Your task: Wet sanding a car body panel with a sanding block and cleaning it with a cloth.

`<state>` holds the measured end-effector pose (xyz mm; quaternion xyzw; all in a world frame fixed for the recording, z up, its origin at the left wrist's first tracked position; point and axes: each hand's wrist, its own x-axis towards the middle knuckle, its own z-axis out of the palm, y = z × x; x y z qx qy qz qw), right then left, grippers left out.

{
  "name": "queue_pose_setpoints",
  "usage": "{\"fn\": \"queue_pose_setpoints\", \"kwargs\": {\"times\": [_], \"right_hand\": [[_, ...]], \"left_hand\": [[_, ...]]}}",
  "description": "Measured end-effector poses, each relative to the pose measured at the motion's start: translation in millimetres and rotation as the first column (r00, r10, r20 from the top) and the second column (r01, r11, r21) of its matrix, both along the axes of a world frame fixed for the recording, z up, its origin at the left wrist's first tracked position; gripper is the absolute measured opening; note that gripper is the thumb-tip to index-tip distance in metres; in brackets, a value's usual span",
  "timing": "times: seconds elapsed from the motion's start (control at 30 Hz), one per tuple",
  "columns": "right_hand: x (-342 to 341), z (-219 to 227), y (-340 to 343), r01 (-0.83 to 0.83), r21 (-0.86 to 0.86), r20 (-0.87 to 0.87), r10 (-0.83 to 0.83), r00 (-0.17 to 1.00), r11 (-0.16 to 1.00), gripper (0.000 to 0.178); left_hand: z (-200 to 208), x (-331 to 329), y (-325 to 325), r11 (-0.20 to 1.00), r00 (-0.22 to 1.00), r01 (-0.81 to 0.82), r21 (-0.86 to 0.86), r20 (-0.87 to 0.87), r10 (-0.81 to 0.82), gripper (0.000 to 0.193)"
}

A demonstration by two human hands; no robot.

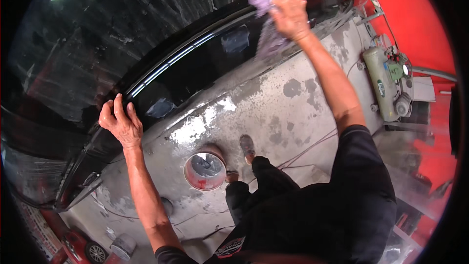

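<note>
My right hand (290, 15) is closed round a purple cloth (266, 2) at the far edge of a glossy black car body panel (195, 71). Part of the cloth hangs down below the hand along the panel's side. My left hand (122, 121) rests on the panel's upper edge at the left, holding nothing. Its fingers are bent and spread slightly apart. Wet streaks mark the dark surface (127, 34) beyond the panel. Two dull grey patches, one of them a patch (235, 39) near the middle, show on the black side.
On the wet concrete floor (273, 102) a red-rimmed bucket (219, 152) stands near my feet, with water in it. A green air compressor (381, 85) is at the right, before a red wall (420, 24). Hoses or cables (310, 144) cross the floor. A red car (80, 244) shows at lower left.
</note>
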<state>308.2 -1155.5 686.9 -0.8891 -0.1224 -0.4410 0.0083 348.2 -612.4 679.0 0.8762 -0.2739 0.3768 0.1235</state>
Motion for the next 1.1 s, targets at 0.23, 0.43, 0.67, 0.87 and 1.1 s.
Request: {"fn": "queue_pose_setpoints", "kwargs": {"times": [0.23, 0.43, 0.67, 0.87, 1.1], "right_hand": [[1, -5, 17, 0.199, 0.200, 0.161, -0.232, 0.959, 0.959, 0.021], [11, 0, 170, 0.007, 0.271, 0.098, -0.035, 0.995, 0.963, 0.023], [-4, 58, 13, -0.270, 0.359, 0.109, 0.247, 0.963, 0.893, 0.016], [-8, -9, 6, 0.137, 0.298, 0.200, -0.202, 0.959, 0.945, 0.019], [-8, -2, 141, -0.093, 0.314, 0.087, 0.069, 0.994, 0.945, 0.014]], "left_hand": [[-14, 8, -10, 0.997, 0.986, -0.058, 0.046, 0.159, 0.050, 0.042], [-13, 5, -1, 0.995, 0.989, -0.062, 0.074, 0.141, 0.051, 0.040], [-15, 8, -5, 0.996, 0.984, -0.075, 0.054, 0.166, 0.065, 0.042], [-16, 7, -8, 0.996, 0.984, -0.057, 0.066, 0.172, 0.044, 0.042], [-17, 9, -5, 0.994, 0.982, -0.078, 0.081, 0.178, 0.063, 0.045]]}}
